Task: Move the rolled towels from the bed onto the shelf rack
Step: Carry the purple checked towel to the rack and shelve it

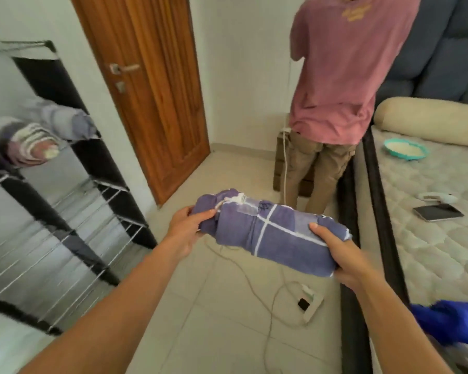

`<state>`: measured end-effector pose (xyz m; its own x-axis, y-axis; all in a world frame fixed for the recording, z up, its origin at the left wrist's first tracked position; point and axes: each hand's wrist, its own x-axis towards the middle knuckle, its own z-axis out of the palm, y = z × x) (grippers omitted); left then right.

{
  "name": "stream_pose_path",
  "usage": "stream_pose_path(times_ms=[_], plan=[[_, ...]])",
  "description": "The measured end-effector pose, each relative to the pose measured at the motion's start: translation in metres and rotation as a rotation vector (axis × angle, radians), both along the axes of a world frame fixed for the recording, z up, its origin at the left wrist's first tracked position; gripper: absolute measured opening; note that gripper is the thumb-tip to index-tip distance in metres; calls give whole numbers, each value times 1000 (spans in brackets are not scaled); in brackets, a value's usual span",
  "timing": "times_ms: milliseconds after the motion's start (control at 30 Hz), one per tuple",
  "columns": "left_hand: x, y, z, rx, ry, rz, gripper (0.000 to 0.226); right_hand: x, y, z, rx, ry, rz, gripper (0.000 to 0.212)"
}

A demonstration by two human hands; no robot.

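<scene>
A rolled purple towel [270,233] with white stripes hangs in the air over the tiled floor, between the bed and the rack. My left hand [185,228] grips its left end and my right hand [340,257] holds its right end from below. The black shelf rack [98,184] with wire shelves stands at the left, blurred. Several rolled towels [38,141] lie on one of its upper shelves. The bed [430,238] runs along the right side. A bright blue cloth [451,322] lies at the bed's near corner.
A person in a pink shirt [343,68] stands ahead beside the bed, back turned. A wooden door [152,85] is shut behind the rack. A power strip and cables [308,300] lie on the floor. A phone [438,211], a teal bowl [405,149] and a bolster [430,120] rest on the mattress.
</scene>
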<state>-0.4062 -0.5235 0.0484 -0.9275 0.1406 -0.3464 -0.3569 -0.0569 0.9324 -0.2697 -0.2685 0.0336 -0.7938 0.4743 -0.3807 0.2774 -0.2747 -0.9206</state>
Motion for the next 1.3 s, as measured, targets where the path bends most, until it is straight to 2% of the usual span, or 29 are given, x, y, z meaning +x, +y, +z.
stream_pose_path(times_ms=[67,167,233,300,400,600,733,933,1033,1100,1300], plan=[[-8,-62,11,28,28,143,23,-33,-55,2,-39,35,66,28],[-20,-140,28,61,71,337,11,-77,-135,3,-144,62,93,38],[-25,-180,37,27,91,476,20,-104,-186,2,-194,51,152,40],[-32,-216,42,-14,106,616,38,-127,-231,4,-211,57,212,39],[-47,-266,43,-15,101,736,60,-165,-287,11,-215,53,301,40],[-111,-343,56,151,-11,870,67,-247,-377,24,-231,124,480,34],[-159,-368,61,183,46,896,72,-299,-411,33,-217,131,615,38],[-218,-413,65,206,66,969,77,-363,-457,47,-159,208,769,20],[-242,-438,66,188,72,992,78,-379,-483,49,-197,157,838,44],[-256,-456,68,174,81,992,76,-389,-501,50,-201,158,859,51],[-299,-523,69,144,81,997,70,-412,-562,55,-187,251,926,33]])
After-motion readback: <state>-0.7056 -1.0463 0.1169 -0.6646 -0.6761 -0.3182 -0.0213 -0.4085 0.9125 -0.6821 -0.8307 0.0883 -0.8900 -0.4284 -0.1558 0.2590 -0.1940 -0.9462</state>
